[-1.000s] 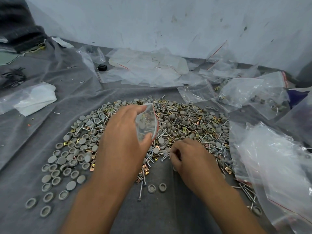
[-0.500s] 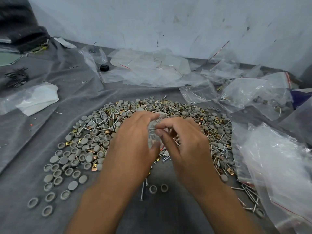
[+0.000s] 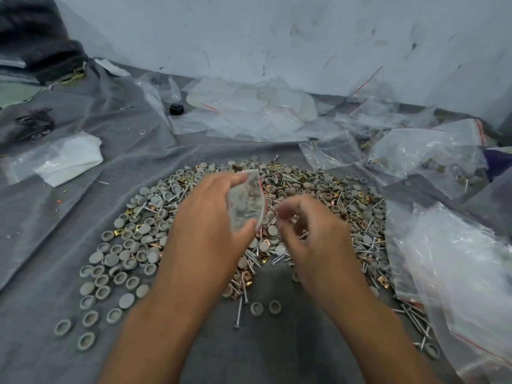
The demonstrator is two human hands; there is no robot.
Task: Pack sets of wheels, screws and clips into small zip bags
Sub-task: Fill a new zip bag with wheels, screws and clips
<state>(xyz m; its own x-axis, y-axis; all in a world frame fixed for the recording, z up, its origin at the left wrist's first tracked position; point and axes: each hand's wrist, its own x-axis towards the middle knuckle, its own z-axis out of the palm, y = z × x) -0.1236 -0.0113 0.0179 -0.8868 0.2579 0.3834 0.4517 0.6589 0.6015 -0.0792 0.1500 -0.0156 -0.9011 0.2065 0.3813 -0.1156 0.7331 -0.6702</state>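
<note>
My left hand [image 3: 206,231] holds a small clear zip bag [image 3: 245,202] upright between thumb and fingers; grey wheels and screws show through the plastic. My right hand [image 3: 310,239] hovers just right of the bag, blurred, fingers curled; whether it holds anything I cannot tell. Below both hands a wide pile of grey wheels [image 3: 130,245], silver screws [image 3: 365,245] and gold clips [image 3: 279,181] spreads over the grey cloth [image 3: 83,195].
Empty and filled zip bags [image 3: 249,112] lie along the back by the wall. A large clear bag [image 3: 457,273] lies at the right. A bag with white material [image 3: 66,159] sits at the left, a small black part [image 3: 176,108] behind.
My right hand rose from the pile to the bag's mouth, then drew back to the right. My left hand kept the bag raised.
</note>
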